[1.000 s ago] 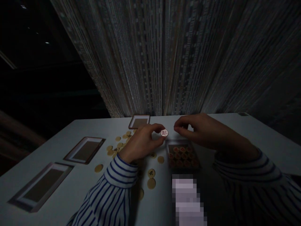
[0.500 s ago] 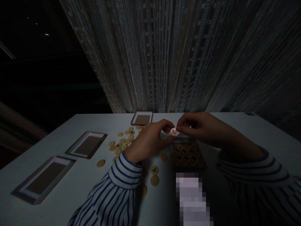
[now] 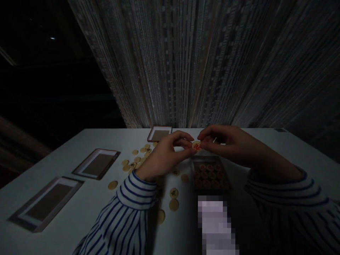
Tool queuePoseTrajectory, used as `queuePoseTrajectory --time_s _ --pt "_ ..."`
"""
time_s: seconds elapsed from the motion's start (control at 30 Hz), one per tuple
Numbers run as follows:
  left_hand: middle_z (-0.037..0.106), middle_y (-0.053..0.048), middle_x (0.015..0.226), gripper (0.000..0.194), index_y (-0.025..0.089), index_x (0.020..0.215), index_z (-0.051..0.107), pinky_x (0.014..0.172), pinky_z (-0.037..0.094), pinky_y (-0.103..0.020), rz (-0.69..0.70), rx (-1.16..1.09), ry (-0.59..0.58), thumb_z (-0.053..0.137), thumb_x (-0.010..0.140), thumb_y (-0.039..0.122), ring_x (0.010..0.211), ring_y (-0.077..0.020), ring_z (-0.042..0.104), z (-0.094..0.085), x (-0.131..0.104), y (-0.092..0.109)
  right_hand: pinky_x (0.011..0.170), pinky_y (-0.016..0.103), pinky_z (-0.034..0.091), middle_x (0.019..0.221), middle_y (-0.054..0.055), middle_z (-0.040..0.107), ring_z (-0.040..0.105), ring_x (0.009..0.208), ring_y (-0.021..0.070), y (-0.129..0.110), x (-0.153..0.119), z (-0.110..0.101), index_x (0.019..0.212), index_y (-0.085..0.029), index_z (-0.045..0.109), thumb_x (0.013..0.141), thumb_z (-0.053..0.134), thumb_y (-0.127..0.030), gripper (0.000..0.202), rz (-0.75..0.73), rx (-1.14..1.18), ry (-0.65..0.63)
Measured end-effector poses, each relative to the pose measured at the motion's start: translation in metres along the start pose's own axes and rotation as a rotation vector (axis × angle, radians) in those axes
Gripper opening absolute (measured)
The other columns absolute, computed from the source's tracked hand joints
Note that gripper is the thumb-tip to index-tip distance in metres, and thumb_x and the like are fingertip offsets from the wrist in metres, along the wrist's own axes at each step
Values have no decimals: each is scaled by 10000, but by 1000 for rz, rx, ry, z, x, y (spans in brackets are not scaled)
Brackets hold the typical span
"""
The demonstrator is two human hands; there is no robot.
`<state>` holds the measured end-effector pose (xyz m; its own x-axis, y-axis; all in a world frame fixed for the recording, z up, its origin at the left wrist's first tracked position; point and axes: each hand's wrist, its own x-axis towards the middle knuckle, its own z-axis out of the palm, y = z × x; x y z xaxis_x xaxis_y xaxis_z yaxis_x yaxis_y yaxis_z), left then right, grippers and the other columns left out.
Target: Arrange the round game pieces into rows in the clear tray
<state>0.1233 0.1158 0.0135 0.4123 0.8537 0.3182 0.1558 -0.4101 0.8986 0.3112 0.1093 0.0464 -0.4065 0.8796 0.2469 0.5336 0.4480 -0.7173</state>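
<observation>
Left hand [image 3: 167,153] and right hand [image 3: 227,143], each grip pinching round wooden red-marked piece [image 3: 196,145], just beyond rectangular clear-walled box [image 3: 228,188].

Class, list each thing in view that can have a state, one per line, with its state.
Left hand: curled, fingertips at the disc
Right hand: curled, fingertips at the disc
Disc: raised, red mark showing
Filled box: partly filled with red-marked discs, gap at its far left corner
Loose discs: scattered, some dark-marked, some plain side up
Three shallow trays: lying flat, apart
Curtain: hanging
</observation>
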Motion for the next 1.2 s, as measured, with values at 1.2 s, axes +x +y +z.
queuePoseTrajectory --time_s 1.2 --pt "690 -3 756 245 135 827 606 705 458 -250 -155 -309 67 733 647 241 725 -116 632 -2 3 3 591 251 484 737 -2 666 620 667 133 2 -1 0 952 -204 604 742 587 -329 245 -26 96 -79"
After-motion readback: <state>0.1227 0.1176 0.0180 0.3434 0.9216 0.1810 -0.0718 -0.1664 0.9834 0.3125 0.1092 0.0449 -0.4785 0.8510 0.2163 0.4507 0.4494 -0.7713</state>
